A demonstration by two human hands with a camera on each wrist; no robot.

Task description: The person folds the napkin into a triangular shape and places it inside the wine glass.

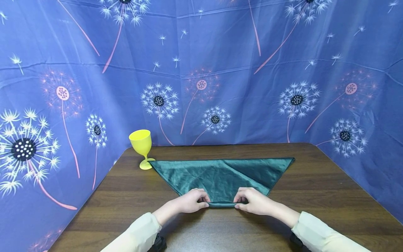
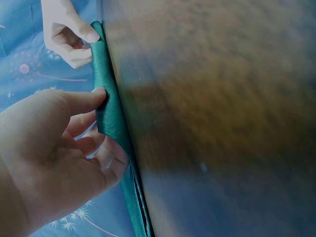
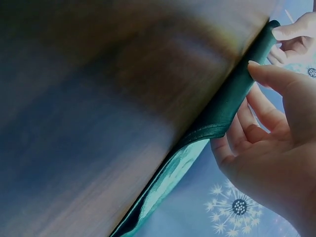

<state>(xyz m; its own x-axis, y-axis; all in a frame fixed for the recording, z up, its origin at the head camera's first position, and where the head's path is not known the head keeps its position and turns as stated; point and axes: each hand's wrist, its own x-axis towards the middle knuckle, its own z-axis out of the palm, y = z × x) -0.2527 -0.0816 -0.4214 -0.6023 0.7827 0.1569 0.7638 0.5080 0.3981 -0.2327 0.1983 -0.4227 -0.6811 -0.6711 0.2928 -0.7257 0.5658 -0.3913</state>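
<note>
Head view: yellow goblet [image 1: 141, 141], left hand [image 1: 192, 201], green cloth [image 1: 214, 178] and right hand [image 1: 254, 201] at a wooden table [image 1: 318, 189].
At left the goblet stands upright, the cloth's left corner at its foot. Next, the left hand pinches the rolled near edge between thumb and curled fingers. The cloth lies spread on the table, narrowing towards the hands; the right hand pinches the same edge, fingers likewise curled.

A right hand [image 3: 279, 158] pinching the rolled edge of a green cloth [image 3: 234, 94], thumb [image 3: 271, 76] uppermost, a left hand [image 3: 298, 35] pinching it farther along, blurred brown tabletop [image 3: 94, 113] alongside, blue dandelion-print backdrop [image 3: 197, 190] beyond
</note>
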